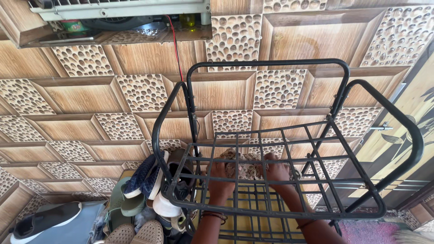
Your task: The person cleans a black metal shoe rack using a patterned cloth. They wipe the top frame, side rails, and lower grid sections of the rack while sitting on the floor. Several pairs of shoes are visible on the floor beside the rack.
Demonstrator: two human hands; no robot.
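From the head camera, looking down, both hands reach in under the top shelf of a black metal rack (289, 135). The left hand (221, 177) and the right hand (276, 171) are both closed on a beige, knobbly cloth (244, 165). The cloth sits between the two hands, just under the wire grid of the top shelf, near the middle of the picture. Each hand grips one side of it, left at 9 o'clock and right at 3 o'clock.

The cloth looks soft and floppy, and I think it is light. It seems bunched up, so it should bend and squash easily. It does not look slippery or breakable. Its loopy surface could catch on the thin wires. The sides, where the hands are now, look like a good place to hold it.

The rack looks stiff and hard, with thin bars and round tube ends.

At 8 o'clock from the hands is a pile of shoes (149, 190), with a dark blue slipper and a green one. A black shoe with a white sole (45, 219) lies at the far lower left. The floor (90, 99) has brown wood-look and pebble-look tiles. At 11 o'clock, at the top edge, sits a pale machine (122, 9) with a red wire (174, 40) hanging down. I cannot see any clear labels or signs.
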